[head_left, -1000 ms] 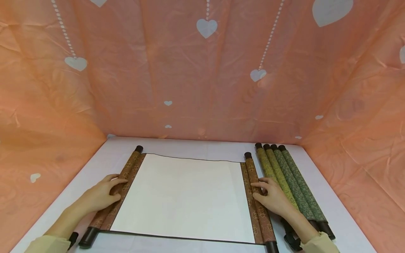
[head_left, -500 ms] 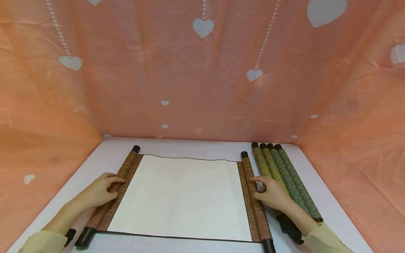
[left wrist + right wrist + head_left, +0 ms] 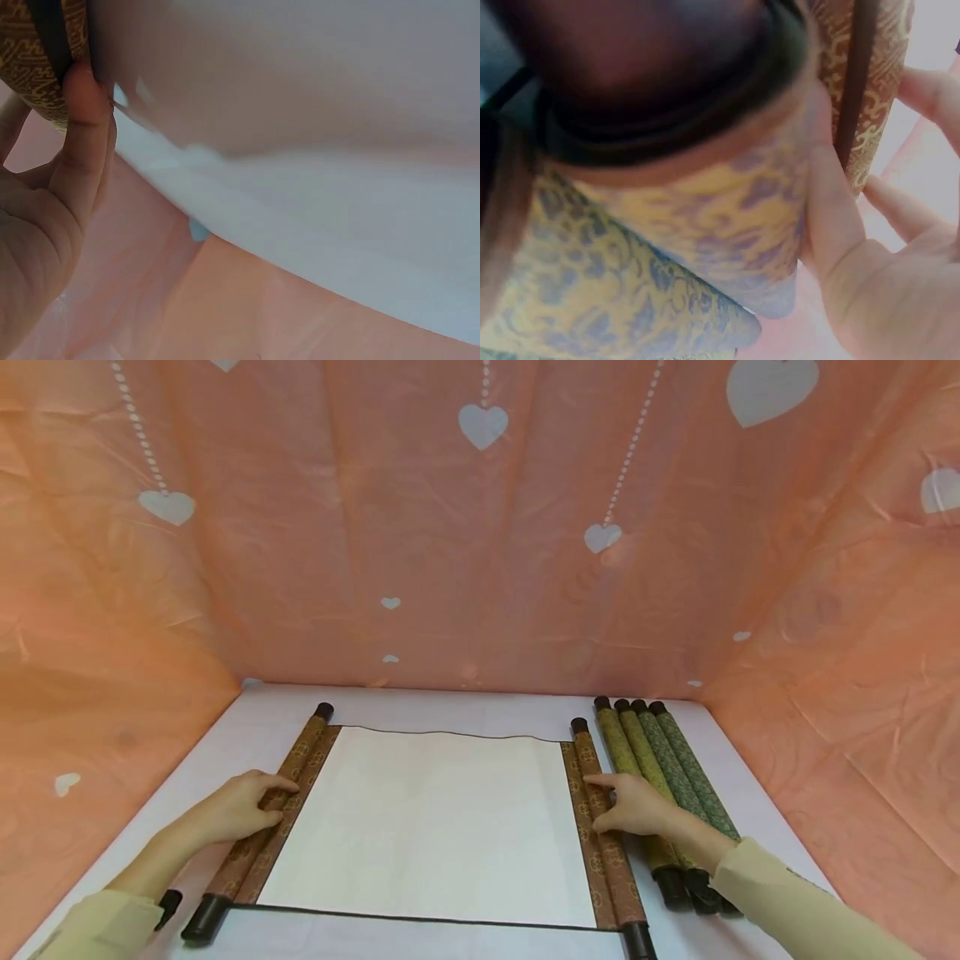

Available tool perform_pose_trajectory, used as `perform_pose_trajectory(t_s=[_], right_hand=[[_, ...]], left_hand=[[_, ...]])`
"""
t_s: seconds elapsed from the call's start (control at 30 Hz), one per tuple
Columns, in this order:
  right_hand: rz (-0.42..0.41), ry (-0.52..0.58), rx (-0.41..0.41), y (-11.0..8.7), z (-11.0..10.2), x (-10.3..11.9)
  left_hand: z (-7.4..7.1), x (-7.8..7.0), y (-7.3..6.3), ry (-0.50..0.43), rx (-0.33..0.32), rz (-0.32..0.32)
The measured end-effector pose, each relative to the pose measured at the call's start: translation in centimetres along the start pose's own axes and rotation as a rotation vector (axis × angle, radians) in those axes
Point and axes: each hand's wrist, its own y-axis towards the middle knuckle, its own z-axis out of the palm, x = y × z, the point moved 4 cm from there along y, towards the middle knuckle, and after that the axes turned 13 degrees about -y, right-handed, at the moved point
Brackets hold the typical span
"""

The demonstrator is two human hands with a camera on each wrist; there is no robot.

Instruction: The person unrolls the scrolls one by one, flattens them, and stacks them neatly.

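A hanging scroll lies spread on the table, its blank white sheet [image 3: 435, 827] between two rollers with brown patterned brocade and black end knobs. My left hand [image 3: 236, 810] holds the left roller [image 3: 302, 747] near its middle, fingers over the top and thumb on the near part. In the left wrist view a fingertip presses the brocade edge [image 3: 26, 56]. Across the sheet, my right hand [image 3: 637, 808] grips the right roller [image 3: 617, 877], fingers and thumb around it. The right wrist view has this roller [image 3: 870, 97] between thumb and fingers.
Right of the open scroll lie several rolled scrolls side by side, yellow ones [image 3: 617, 739] and green ones [image 3: 686, 768], with black knobs. My right wrist and sleeve [image 3: 780, 885] cross over them. An orange curtain with hearts [image 3: 480, 560] encloses the white table [image 3: 450, 703].
The right forearm has swung outward, its sleeve now covering the green scrolls' near ends. The right fingers reach slightly further left over the roller. The head view has shifted a little; the sheet stays spread.
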Motion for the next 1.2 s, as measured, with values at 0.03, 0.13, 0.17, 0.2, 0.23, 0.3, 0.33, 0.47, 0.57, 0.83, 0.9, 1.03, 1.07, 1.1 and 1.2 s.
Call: perform_pose_trajectory(t_s=[0.03,0.13,0.17,0.2,0.23,0.3,0.33,0.47,0.57,0.83,0.9,1.03,1.07,1.1,1.2], right_hand=[[0.013,0.027,0.006,0.2,-0.2,-0.1],[0.054,0.104,0.018,0.9,-0.7,-0.4],[0.063,0.12,0.018,1.1,-1.0,-0.5],[0.061,0.13,0.025,1.4,-1.1,-0.7],[0.067,0.139,0.026,1.7,-1.3,-0.8],[0.068,0.148,0.034,2.3,-1.6,-1.0],[0.064,0.145,0.033,2.7,-1.8,-1.1],[0.078,0.144,0.028,3.9,-2.2,-1.5],[0.085,0.138,0.023,4.5,-2.3,-1.5],[0.093,0.077,0.011,6.1,-2.2,-1.7],[0.093,0.052,-0.001,6.3,-2.1,-1.8],[0.073,-0.015,-0.03,6.7,-2.1,-1.9],[0.064,-0.029,-0.037,6.7,-2.1,-1.8],[0.055,-0.042,-0.041,6.6,-2.1,-1.8],[0.025,-0.065,-0.043,6.3,-2.0,-1.5]], left_hand=[[-0.1,0.0,0.2,-0.004,0.007,-0.004],[-0.4,-0.1,0.8,-0.016,0.014,-0.013],[-0.5,0.0,1.1,-0.02,0.015,-0.017],[-0.6,0.0,1.3,-0.021,0.014,-0.017],[-0.7,0.1,1.6,-0.022,0.012,-0.017],[-0.8,0.3,2.1,-0.021,0.008,-0.017],[-0.8,0.4,2.4,-0.02,0.006,-0.017],[-0.8,0.8,3.5,-0.019,-0.008,-0.011],[-0.9,1.1,4.2,-0.022,-0.018,-0.007],[-0.8,1.9,5.6,-0.004,-0.017,-0.039],[-0.7,2.0,5.8,-0.005,-0.011,-0.043],[-0.5,2.2,5.9,0.019,-0.012,-0.047],[-0.5,2.2,5.9,0.026,-0.013,-0.047],[-0.5,2.2,5.8,0.035,-0.015,-0.046],[-0.3,2.3,5.8,0.052,-0.02,-0.036]])
